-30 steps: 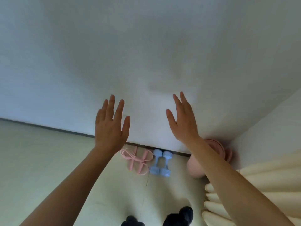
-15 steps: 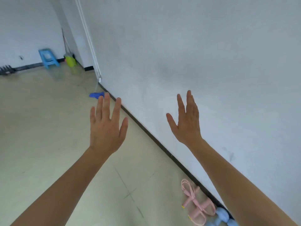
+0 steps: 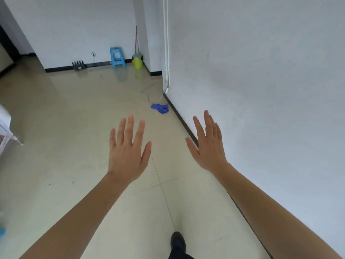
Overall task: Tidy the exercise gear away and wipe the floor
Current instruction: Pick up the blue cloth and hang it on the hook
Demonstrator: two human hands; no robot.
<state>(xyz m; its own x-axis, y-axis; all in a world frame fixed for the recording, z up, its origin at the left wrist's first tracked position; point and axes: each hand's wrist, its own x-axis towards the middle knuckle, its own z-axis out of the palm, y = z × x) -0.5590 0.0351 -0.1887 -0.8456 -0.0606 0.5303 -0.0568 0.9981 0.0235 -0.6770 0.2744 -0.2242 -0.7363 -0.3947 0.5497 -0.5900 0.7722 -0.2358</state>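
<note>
A crumpled blue cloth (image 3: pixel 160 108) lies on the beige floor (image 3: pixel 74 128) beside the right wall's black skirting, well ahead of me. My left hand (image 3: pixel 128 152) is raised in front of me, palm down, fingers spread, holding nothing. My right hand (image 3: pixel 207 144) is raised beside it, close to the white wall (image 3: pixel 261 90), fingers apart and empty. No exercise gear shows in this view.
A blue plastic stool (image 3: pixel 117 57) and a yellow-green mop bucket (image 3: pixel 137 61) with a mop handle stand at the far wall. A black rack (image 3: pixel 78 65) sits left of them. White furniture (image 3: pixel 4 128) juts in at the left edge. My black shoe (image 3: pixel 178 242) is below.
The view has swung left from the wall corner, along the wall and down the room. The pink bands, blue dumbbells and pink item have left the view. Both hands stay raised and open.
</note>
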